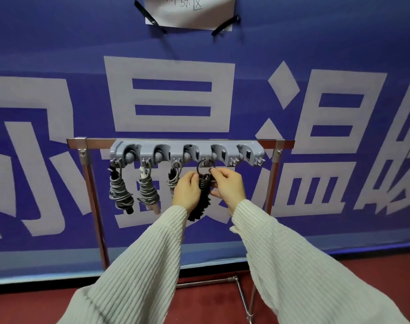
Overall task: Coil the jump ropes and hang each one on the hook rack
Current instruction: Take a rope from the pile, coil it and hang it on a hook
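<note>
Head cam: black coiled jump rope (202, 197) hangs vertical betw. both hands, loop at 4th hook (205, 160); left hand (187, 190) + right hand (227, 185) grasp it, equally near.

Blue banner (59, 43) across the whole background, printed with large white characters (173, 94). White paper sheet (190, 11) with handwriting near the top edge, fixed by black tape strips (225, 25) at its lower corners. Dark red floor (211, 305) below. Chrome frame (91, 183) standing before the banner, its base bars (242, 293) resting on the floor.
</note>
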